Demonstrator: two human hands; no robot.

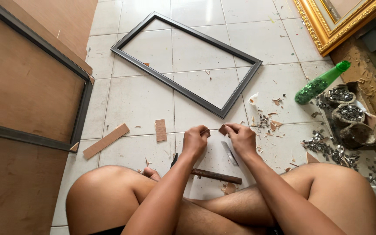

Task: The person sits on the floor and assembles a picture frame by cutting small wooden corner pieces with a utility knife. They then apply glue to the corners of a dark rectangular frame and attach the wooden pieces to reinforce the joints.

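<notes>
I sit cross-legged on a white tiled floor. My left hand pinches a small thin piece of brown board at its fingertips. My right hand grips another small brown board scrap; the two pieces nearly meet between the hands. Under my hands lie a flat metal blade and a hammer with a wooden handle, its head hidden behind my left forearm. An empty dark rectangular frame lies on the tiles ahead.
A large brown board in a dark frame leans at left. Board strips lie on the floor. At right are a green bottle, small bags of metal clips, scattered clips and an ornate gold frame.
</notes>
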